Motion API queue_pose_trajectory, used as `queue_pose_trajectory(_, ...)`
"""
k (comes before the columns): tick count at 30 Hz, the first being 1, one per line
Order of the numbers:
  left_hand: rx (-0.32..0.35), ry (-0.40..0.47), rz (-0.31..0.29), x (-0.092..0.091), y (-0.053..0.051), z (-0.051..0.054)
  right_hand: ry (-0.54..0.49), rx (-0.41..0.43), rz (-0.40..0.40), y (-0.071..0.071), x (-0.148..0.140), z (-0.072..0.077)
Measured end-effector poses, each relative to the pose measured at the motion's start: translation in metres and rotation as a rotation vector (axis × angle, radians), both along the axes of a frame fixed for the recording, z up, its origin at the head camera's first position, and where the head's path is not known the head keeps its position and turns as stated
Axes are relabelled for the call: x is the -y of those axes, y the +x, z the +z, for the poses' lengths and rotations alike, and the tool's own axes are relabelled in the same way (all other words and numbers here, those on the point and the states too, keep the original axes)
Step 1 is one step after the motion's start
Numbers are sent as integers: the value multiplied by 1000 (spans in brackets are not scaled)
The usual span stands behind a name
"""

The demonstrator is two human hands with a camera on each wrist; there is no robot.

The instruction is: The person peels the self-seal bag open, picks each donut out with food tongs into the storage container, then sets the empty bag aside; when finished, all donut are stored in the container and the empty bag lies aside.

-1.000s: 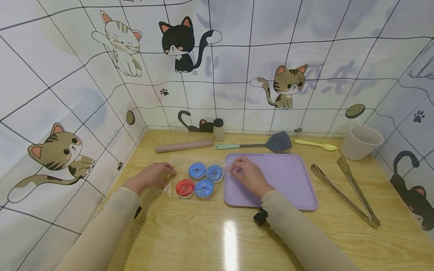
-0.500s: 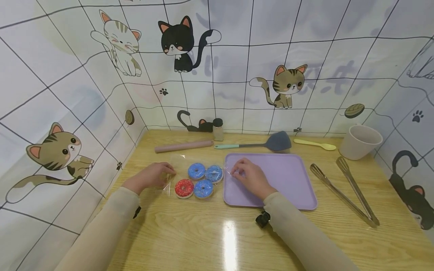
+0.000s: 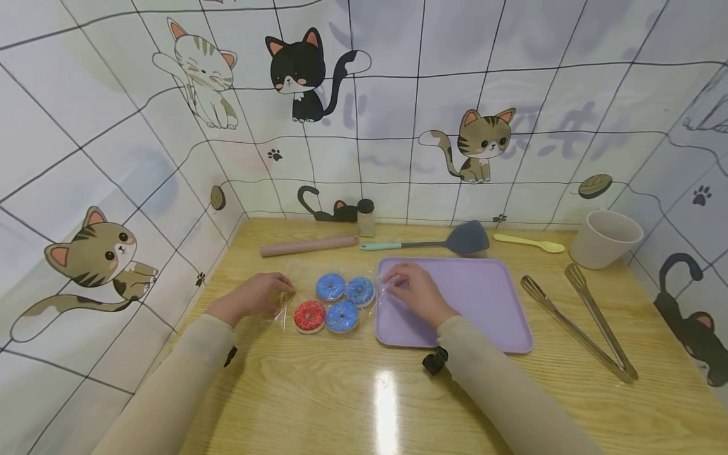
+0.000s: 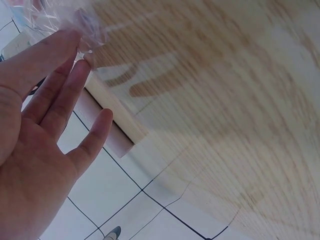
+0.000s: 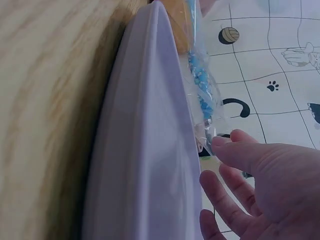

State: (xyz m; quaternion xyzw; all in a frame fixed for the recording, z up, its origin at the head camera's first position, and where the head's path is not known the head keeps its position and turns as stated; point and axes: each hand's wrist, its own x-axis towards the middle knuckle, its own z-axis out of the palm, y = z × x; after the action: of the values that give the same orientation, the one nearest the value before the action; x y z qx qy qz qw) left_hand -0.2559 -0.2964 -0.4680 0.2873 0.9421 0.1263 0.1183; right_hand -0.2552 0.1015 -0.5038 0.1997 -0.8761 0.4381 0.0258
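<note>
Three blue-iced donuts (image 3: 342, 316) and one red-iced donut (image 3: 309, 316) lie in a clear plastic bag (image 3: 307, 270) on the table. My left hand (image 3: 258, 297) is at the bag's left edge; in the left wrist view its thumb and index finger pinch the crinkled plastic, and the other fingers are spread. Over the left part of the purple tray (image 3: 478, 303), my right hand (image 3: 418, 294) has its thumb and index finger at the bag's right edge. In the right wrist view these fingertips meet at the plastic, just above the tray's rim.
Behind lie a rolling pin (image 3: 309, 246), a shaker jar (image 3: 366, 222), a spatula (image 3: 466, 238) and a yellow spoon (image 3: 529, 242). At the right are metal tongs (image 3: 603, 335) and a pale cup (image 3: 605, 240). Cat-patterned walls (image 3: 392, 158) close off the back and sides.
My right hand has tilted and shifted very slightly, and the plastic by its fingertips has moved a little. The left hand and the donuts stay in place.
</note>
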Motion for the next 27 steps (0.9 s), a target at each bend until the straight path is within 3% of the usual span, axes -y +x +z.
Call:
queue_pose_trajectory(4, -13, -2, -6, 0, 0, 0, 63, -13, 21, -7, 6, 1)
queue_pose_trajectory(12, 1, -10, 5, -1, 0, 1, 136, -48, -18, -10, 11, 5)
queue_pose_trajectory(27, 0, -1, 14, -2, 1, 0, 174, -39, -30, -4, 3, 5)
